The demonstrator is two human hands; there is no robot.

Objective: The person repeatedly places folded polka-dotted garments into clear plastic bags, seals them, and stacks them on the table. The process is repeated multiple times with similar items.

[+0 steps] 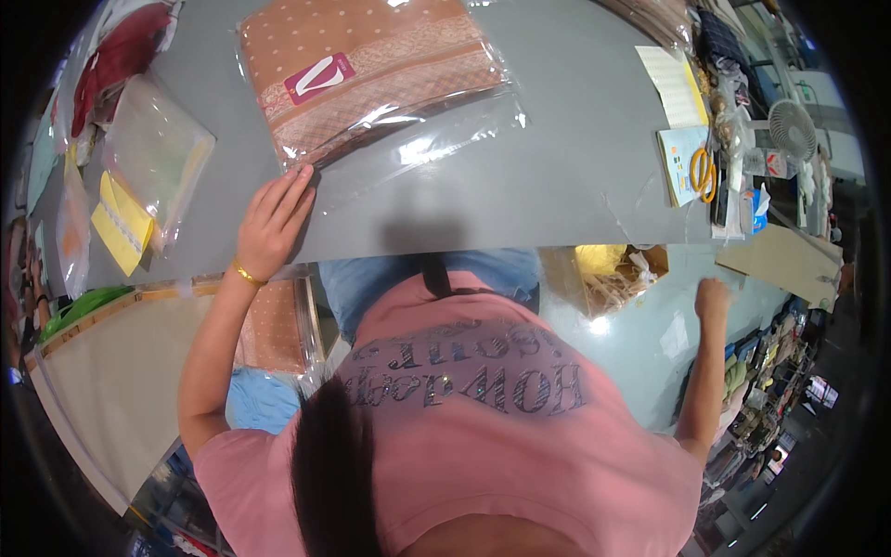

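Note:
My left hand (273, 223), with a yellow band at the wrist, lies flat on the grey table (557, 176). Its fingers are stretched out, and the tips touch the near left corner of a clear plastic bag (436, 139). Inside the bag is a folded tan-orange patterned cloth (390, 56) with white dots, lace-like bands and a purple label (319, 78). The bag's clear flap spreads toward me. My right hand (713, 299) is off the table to the right, above the floor, with its fingers curled closed. What it holds, if anything, is hidden.
Clear bags (160, 139) and a yellow card (122, 223) lie at left. At right are orange-handled scissors (703, 174), a booklet (682, 153) and papers (670, 85). A carton (654, 274) with scraps stands below the edge. Another patterned cloth (271, 320) sits low left.

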